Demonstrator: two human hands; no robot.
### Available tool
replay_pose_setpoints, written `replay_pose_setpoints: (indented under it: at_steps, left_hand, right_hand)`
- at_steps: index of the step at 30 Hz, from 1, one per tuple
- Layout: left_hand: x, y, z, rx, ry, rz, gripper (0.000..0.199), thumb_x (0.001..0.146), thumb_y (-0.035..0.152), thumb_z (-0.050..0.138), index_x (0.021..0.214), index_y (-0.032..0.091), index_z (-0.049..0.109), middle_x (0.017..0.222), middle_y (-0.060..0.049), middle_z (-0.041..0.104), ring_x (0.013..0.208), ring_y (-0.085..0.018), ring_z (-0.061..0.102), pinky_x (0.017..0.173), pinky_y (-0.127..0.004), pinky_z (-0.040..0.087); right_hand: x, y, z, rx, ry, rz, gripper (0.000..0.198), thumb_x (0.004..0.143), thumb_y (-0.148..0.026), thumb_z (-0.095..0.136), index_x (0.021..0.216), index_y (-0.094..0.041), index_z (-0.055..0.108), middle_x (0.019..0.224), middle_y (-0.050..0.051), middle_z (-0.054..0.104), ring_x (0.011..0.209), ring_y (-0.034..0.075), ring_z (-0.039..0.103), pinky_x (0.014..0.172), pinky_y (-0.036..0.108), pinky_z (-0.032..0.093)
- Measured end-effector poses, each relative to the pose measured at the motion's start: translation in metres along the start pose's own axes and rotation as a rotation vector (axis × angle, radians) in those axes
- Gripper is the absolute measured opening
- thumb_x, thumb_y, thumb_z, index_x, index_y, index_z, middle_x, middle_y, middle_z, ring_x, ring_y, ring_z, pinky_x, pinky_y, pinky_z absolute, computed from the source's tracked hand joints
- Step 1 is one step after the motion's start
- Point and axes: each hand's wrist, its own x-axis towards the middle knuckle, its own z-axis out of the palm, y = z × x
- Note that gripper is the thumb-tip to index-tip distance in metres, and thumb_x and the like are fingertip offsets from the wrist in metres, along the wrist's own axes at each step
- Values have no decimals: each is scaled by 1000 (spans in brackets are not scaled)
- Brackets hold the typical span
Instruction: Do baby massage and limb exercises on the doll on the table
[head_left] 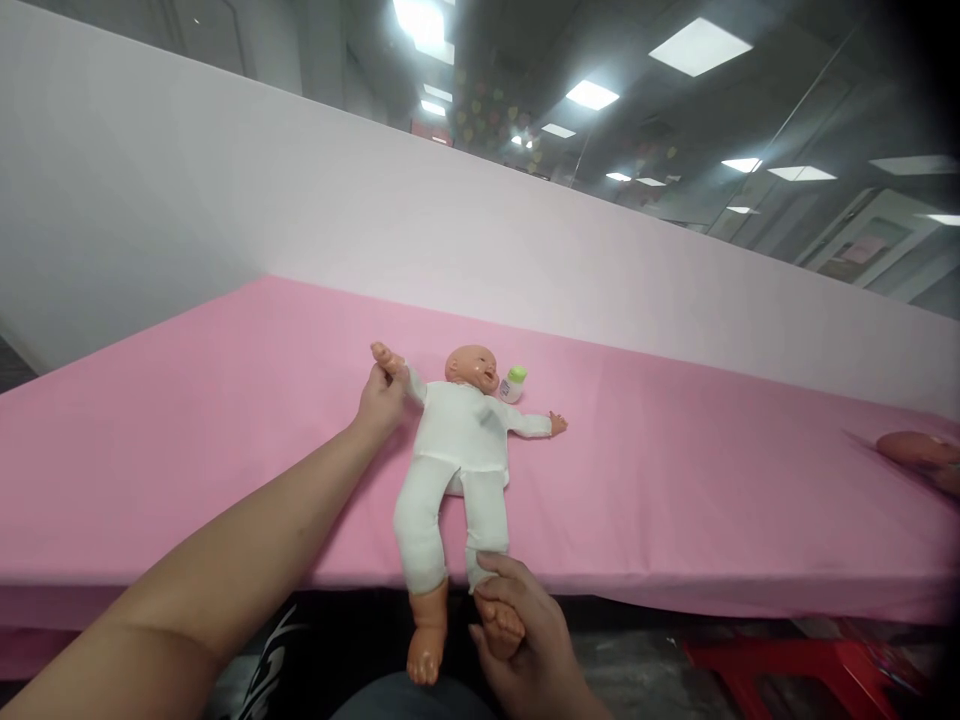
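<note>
A baby doll [461, 430] with a white cloth body lies on its back on the pink-covered table [660, 480], its head toward the wall. Its lower legs hang past the near edge. My left hand [382, 402] is closed round the doll's forearm on the left side, just below its plastic hand. Down at the front edge, my right hand [536, 620] wraps the doll's foot on the right side, thumb and fingers around it. The doll's other foot dangles free. Beside the doll's head stands a small bottle [513, 385] with a green cap.
At the far right lies another doll [919, 450], partly cut off by the frame. A white partition [450, 230] rises behind the table. A red plastic stool [795, 670] stands on the floor below the right front edge.
</note>
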Motion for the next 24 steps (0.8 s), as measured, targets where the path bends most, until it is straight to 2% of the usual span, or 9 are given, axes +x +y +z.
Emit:
replay_pose_setpoints:
  at_steps: [2, 5, 9, 12, 19, 24]
  left_hand:
    - [-9, 7, 0, 43, -93, 122, 43, 96, 54, 63, 121, 20, 59, 120, -9, 68, 113, -25, 64, 95, -32, 50]
    - [-18, 12, 3, 284, -228, 237, 43, 94, 54, 64, 123, 23, 65, 108, -6, 71, 100, -26, 66, 90, -35, 50]
    - [-24, 9, 11, 662, -382, 405, 55, 94, 56, 62, 143, 30, 61, 116, -10, 67, 109, -32, 62, 97, -44, 47]
    - [-26, 6, 15, 824, -427, 451, 60, 96, 58, 57, 152, 36, 55, 113, -11, 64, 111, -34, 58, 100, -47, 45]
    - [-23, 4, 14, 939, -490, 515, 65, 99, 60, 50, 157, 32, 50, 112, -13, 60, 109, -34, 56, 101, -49, 43]
    - [-19, 3, 14, 917, -498, 526, 62, 98, 58, 53, 154, 33, 54, 110, -12, 60, 106, -33, 56, 101, -48, 44]
  right_hand:
    - [0, -2, -3, 14, -12, -21, 47, 81, -11, 69, 124, -28, 59, 129, 12, 70, 120, 30, 71, 95, 40, 64]
    - [6, -5, -8, 8, 32, -46, 49, 80, -11, 70, 124, -28, 58, 129, 12, 70, 119, 30, 71, 94, 41, 64]
    - [22, -6, -13, -14, 134, -73, 41, 81, -13, 69, 117, -27, 58, 126, 14, 71, 118, 30, 72, 91, 40, 65]
    - [39, -3, -16, -42, 182, -64, 36, 84, -16, 70, 116, -27, 58, 130, 14, 69, 120, 29, 70, 97, 42, 63]
    - [95, 14, -15, -74, 121, 28, 36, 80, -34, 84, 106, -26, 62, 130, 14, 68, 128, 33, 64, 102, 47, 59]
    - [129, 34, -5, -78, 63, 135, 20, 84, -24, 73, 103, -25, 67, 133, 11, 66, 128, 31, 62, 104, 46, 56]
